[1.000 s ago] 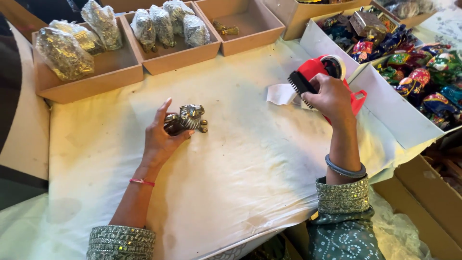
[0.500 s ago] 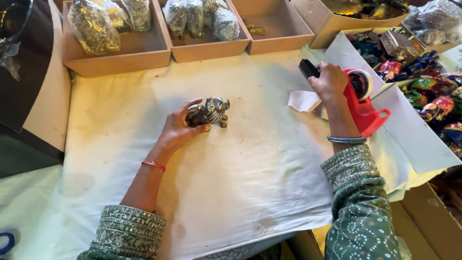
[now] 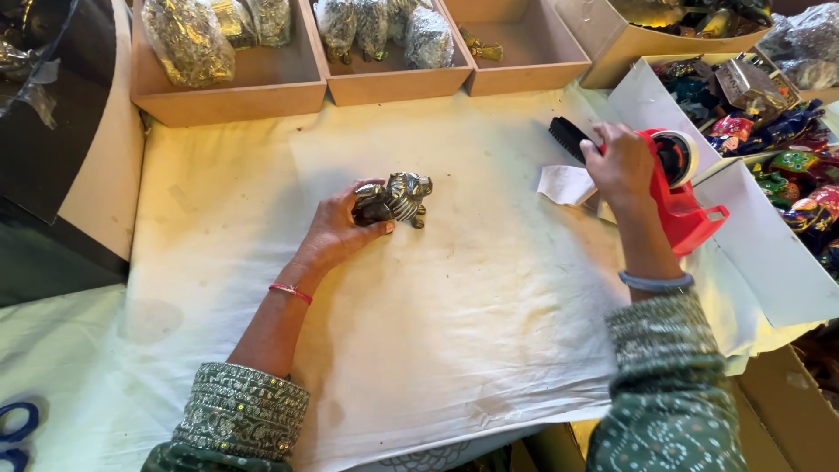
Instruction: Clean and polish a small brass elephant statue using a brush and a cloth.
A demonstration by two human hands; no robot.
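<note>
We see the left hand (image 3: 345, 229) closed around a small dark metal figurine (image 3: 395, 198) that rests on the white cloth (image 3: 454, 332) near the middle of the table. The thumb and fingers wrap its near end, while the far end pokes out to the right. Compared with half a second ago the hold looks the same, and the figurine sits at about the same spot on the cloth.

The right hand (image 3: 622, 164) grips the red tape dispenser (image 3: 677, 188) from above, fingers curled over its front. Its black toothed end (image 3: 570, 137) sticks out to the left of the knuckles. A second ago we saw the dispenser lifted and tilted, with the roll facing up. Now it sits lower, at the right edge of the cloth, touching the white flap of the open carton (image 3: 769, 253) beside it. A small white scrap of paper (image 3: 565, 184) lies just left of the hand, as it did before.

Along the far edge stand three shallow cardboard trays (image 3: 262, 87); the left two hold bundles wrapped in clear film, the third a small golden piece (image 3: 482, 50). We see colourful painted figures (image 3: 795, 157) filling the carton on the right. Blue scissor handles (image 3: 13, 433) show at the bottom left corner, which earlier pictures barely caught.
</note>
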